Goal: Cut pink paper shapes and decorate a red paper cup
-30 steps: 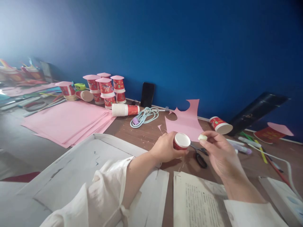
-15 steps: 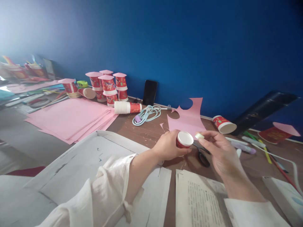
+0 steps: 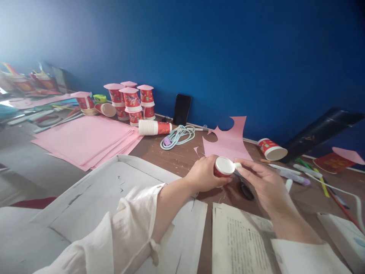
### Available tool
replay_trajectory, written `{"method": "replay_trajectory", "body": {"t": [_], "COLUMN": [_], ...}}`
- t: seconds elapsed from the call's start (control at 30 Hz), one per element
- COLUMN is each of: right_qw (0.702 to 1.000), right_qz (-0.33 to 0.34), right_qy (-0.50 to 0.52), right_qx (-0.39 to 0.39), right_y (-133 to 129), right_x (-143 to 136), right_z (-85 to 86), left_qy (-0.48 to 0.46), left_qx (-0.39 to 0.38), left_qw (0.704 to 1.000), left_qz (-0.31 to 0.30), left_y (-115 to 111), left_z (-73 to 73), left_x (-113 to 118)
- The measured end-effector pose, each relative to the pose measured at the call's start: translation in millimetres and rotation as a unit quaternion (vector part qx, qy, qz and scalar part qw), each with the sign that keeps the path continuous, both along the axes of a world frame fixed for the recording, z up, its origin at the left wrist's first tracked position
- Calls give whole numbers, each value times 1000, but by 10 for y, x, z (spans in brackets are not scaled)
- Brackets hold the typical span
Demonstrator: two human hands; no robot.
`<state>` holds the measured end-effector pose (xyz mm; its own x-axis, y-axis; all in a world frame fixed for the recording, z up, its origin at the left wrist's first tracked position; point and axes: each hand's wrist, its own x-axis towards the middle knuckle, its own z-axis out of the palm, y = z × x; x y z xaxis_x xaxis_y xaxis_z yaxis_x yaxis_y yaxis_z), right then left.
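Note:
My left hand (image 3: 203, 174) is wrapped round a red paper cup (image 3: 223, 170), its white round end facing up. A small whitish piece (image 3: 237, 165), too small to make out its kind, is pinched between thumb and fingers of my right hand (image 3: 264, 182). That piece touches or nearly touches the cup's rim on its right side. Black-handled scissors (image 3: 245, 190) lie on the table under my right hand, partly hidden by it. Behind the cup, a pink paper sheet (image 3: 228, 139) with round cut-outs leans against the wall.
Stacked red cups with pink discs (image 3: 131, 99) stand at the back left, near pink sheets (image 3: 82, 139). A nested cup stack (image 3: 154, 128), a coiled cable (image 3: 179, 137) and a phone (image 3: 182, 109) lie behind. Printed pages (image 3: 242, 239) are in front; a lying cup (image 3: 270, 149) sits at right.
My right hand has moved slightly left, bringing the small whitish piece from beside the cup up to its rim. My left hand keeps its hold on the cup.

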<state>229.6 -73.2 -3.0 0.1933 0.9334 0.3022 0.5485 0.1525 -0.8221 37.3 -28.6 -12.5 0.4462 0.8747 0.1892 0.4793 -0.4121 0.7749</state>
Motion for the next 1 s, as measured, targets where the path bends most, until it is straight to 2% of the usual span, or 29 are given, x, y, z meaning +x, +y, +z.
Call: {"method": "replay_trajectory", "body": {"t": [0.1,0.27,0.43,0.57,0.73,1.0], "right_qw": [999,998,999,993,994,985], "right_qz": [-16,-55,-29,-55,-68,-68], "right_qy": [-11,38,-30,-103,-85,-152], "right_qx": [-35,-15,-23,-30,-22,-32], "right_y": [3,9,-1,-3,-4,49], "right_x": [5,-45,-56,-23,-64,-43], "right_z": [59,138,141,140,194,230], "left_qy": [1,5,4,5,11,5], "left_qx": [-2,0,9,9,7,9], "left_qw": [1000,1000,1000,1000,1000,1000], "left_qz": [1,2,1,1,5,1], "left_y": [4,2,1,5,18,22], "left_z": [-4,-13,-23,-15,-37,-54], "left_x": [4,5,6,3,10,13]}}
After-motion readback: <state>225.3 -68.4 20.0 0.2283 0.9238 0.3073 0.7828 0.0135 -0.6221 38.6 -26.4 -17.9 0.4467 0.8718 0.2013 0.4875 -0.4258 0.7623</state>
